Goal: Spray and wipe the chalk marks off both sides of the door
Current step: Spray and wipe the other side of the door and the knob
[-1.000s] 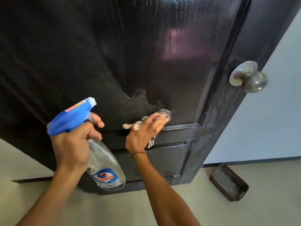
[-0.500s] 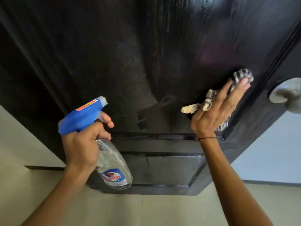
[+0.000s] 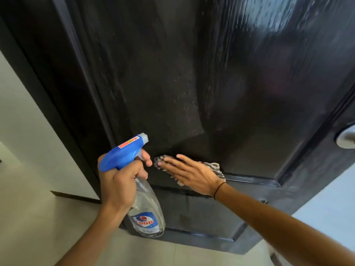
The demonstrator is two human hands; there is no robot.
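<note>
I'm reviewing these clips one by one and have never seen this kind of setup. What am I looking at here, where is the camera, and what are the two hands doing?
There is no machine: a person wears a wide-angle camera on the head, looking forward and down at their own arms. In front is a dark door, glossy where wet. The left hand grips a clear spray bottle with a blue trigger head. The right hand presses a striped cloth flat against the door, fingers straight. A round metal doorknob shows at the right edge. Pale floor lies below.
</note>
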